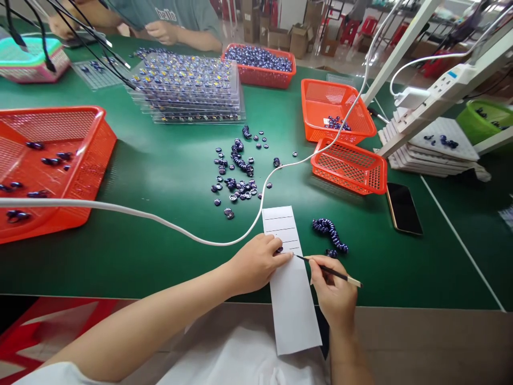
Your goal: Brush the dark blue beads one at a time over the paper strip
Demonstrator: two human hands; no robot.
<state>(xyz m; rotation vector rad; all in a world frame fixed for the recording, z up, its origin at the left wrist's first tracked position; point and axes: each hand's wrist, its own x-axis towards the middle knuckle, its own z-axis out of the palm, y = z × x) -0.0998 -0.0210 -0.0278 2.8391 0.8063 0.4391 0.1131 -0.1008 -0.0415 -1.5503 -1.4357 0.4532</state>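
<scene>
A long white paper strip lies over the table's front edge, with several dark lines ruled across its upper part. My left hand rests on it, fingers bent, with a shiny dark purple bead between them, partly hidden. In my right hand is a thin black brush with a pale end, its fine tip close to my left fingertip over the strip. To the strip's right lies a curved row of purple beads. Loose beads are scattered beyond the strip.
A white cable crosses the green table. Orange baskets stand left and right, some holding beads. Stacked clear trays sit at the back, near another person's hand. A phone lies at right.
</scene>
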